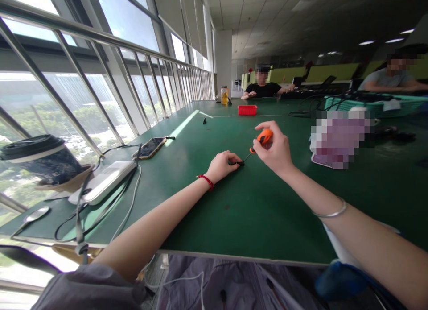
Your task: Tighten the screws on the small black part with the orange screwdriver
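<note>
My right hand [276, 147] is closed around the orange-and-black handle of a screwdriver [265, 138]. The screwdriver's thin shaft slants down to the left, and its tip meets a small black part [239, 163] on the green tabletop [207, 221]. With pinched fingers, my left hand [223, 166] holds that part against the table. What exactly the black part is, I cannot make out. Farther off on the table lies another small black piece [204, 121], apart from both hands.
Left: a phone [152, 147], a white power bank [107, 183] with cables and a lidded cup [43, 158] by the railing. Beyond my hands stand a red tray [247, 110] and a yellow bottle [224, 96]. Right: a blurred purple item [337, 140] and a teal basket [374, 107]. Two people sit farther back.
</note>
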Demonstrator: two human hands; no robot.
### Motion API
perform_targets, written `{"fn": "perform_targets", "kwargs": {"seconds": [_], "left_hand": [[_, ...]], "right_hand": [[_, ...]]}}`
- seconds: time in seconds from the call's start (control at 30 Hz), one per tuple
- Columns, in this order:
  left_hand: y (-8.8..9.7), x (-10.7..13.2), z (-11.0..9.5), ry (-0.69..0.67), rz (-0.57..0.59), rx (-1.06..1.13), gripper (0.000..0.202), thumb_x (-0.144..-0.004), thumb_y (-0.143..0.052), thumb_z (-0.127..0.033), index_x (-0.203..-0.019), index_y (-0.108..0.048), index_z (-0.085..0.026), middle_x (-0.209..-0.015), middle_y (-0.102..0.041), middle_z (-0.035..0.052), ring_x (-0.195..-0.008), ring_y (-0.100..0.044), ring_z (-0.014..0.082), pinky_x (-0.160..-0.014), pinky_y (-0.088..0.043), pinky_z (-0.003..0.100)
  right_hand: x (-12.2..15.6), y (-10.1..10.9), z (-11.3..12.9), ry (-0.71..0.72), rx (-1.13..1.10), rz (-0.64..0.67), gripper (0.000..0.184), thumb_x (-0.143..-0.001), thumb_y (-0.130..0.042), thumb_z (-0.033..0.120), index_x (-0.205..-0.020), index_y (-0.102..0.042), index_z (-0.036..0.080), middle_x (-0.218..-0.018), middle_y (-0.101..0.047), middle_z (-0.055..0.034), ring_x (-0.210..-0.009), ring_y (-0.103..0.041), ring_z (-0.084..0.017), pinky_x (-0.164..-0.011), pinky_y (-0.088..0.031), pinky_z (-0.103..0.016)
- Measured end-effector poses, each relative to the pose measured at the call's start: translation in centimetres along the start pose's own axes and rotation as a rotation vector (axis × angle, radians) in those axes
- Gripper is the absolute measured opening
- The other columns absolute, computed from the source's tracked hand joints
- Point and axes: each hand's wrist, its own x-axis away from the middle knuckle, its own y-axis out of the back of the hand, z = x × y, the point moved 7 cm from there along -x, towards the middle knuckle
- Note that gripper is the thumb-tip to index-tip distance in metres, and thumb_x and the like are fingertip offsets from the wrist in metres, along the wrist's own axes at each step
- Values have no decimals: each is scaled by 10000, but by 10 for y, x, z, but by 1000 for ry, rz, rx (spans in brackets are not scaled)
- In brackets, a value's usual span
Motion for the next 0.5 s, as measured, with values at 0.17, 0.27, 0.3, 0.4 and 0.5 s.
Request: {"fn": "perform_targets", "kwargs": {"seconds": [0.17, 0.27, 0.3, 0.4, 0.5], "left_hand": [[-1, 0, 1, -7, -2, 0, 176, -723, -651, -180, -874, -739, -202, -814, -627, 13, -728, -583, 124, -704, -476, 234], [-1, 0, 1, -12, -1, -4, 172, -723, -650, -180, -869, -738, -199, -814, -627, 15, -730, -586, 124, -706, -478, 234], [-1, 0, 1, -13, -3, -6, 169, -723, -651, -182, -868, -738, -199, -815, -628, 15, -732, -586, 125, -707, -479, 234], [-1, 0, 2, -15, -2, -7, 167, -724, -652, -185, -867, -737, -197, -820, -632, 15, -735, -584, 125, -709, -478, 236], [-1, 0, 2, -12, 2, -5, 168, -724, -650, -183, -868, -737, -195, -812, -630, 15, -730, -578, 125, -711, -476, 240]], "right_hand": [[-1, 1, -4, -23, -5, -22, 389, -700, -613, 396, -1031, -496, 229, -678, -559, 37, -539, -515, -135, -513, -389, -261], [-2, 2, -4, -66, 35, -14, 241, -718, -606, 442, -800, -560, 220, -554, -504, 42, -513, -484, -129, -545, -387, -266], [-2, 2, -3, -75, 32, -6, 227, -731, -591, 439, -718, -556, 215, -551, -509, 31, -516, -481, -128, -550, -386, -269], [-2, 1, -3, -77, 1, 11, 194, -747, -557, 371, -640, -545, 210, -595, -544, 4, -545, -492, -133, -556, -386, -275], [-2, 1, -6, -70, -31, -1, 147, -691, -571, 279, -824, -565, 215, -689, -570, 5, -569, -509, -138, -542, -393, -275]]}}
